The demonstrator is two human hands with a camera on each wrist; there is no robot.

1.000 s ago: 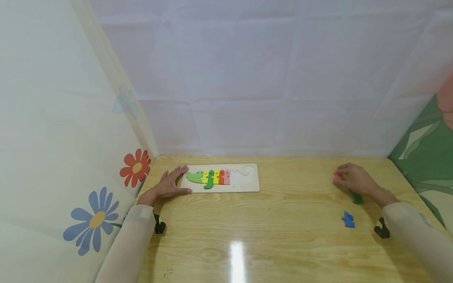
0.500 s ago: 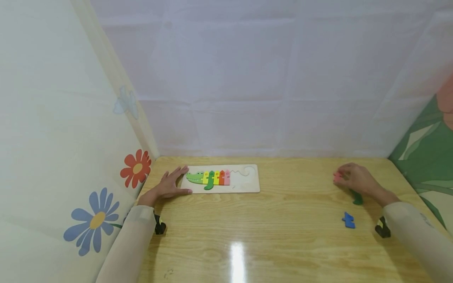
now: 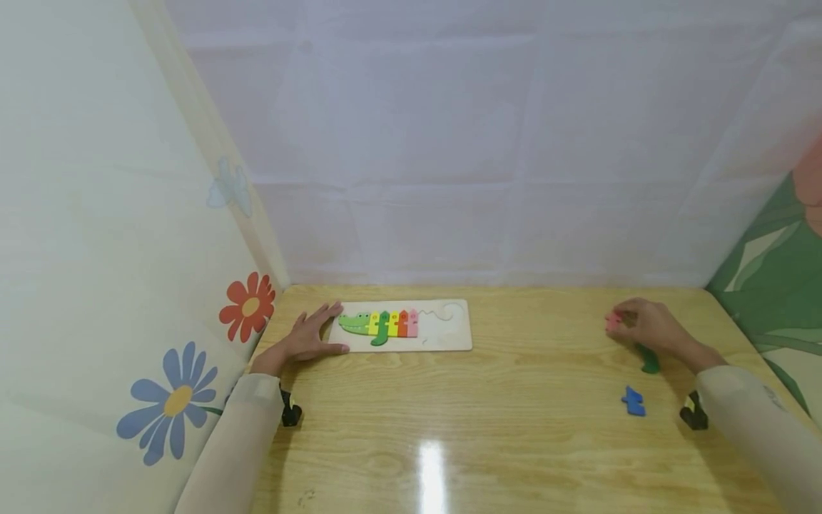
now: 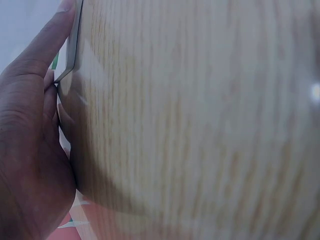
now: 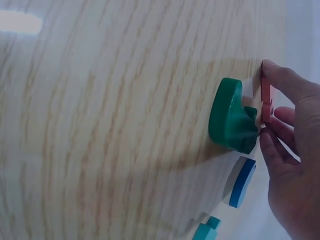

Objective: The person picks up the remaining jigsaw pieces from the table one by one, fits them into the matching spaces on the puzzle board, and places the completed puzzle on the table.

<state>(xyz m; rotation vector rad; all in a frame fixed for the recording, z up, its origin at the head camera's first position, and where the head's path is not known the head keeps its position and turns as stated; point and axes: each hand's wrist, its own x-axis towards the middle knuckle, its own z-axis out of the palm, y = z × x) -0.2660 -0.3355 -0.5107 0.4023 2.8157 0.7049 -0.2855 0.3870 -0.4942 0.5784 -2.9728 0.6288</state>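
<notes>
A crocodile puzzle board (image 3: 446, 335) lies at the back left of the table, its head and several coloured body pieces (image 3: 393, 324) in place. My left hand (image 3: 308, 337) spans its left end, thumb at the near edge and fingers at the far edge; in the left wrist view the thumb (image 4: 42, 42) rests along the board's edge. Far to the right, my right hand (image 3: 651, 328) pinches a pink puzzle piece (image 3: 613, 320) between thumb and fingers, seen edge-on in the right wrist view. Beside that hand lies a green piece (image 5: 227, 117), partly hidden in the head view.
Nearer the person lies a blue puzzle piece (image 3: 633, 400). In the right wrist view, a blue piece (image 5: 242, 182) and a teal piece (image 5: 206, 231) lie beside the right hand. A white cloth (image 3: 411, 178) hangs behind the table; printed cloths stand at both sides.
The pink piece has turned slightly in my right fingers and shows more of its face. My left hand and the board stay in place.
</notes>
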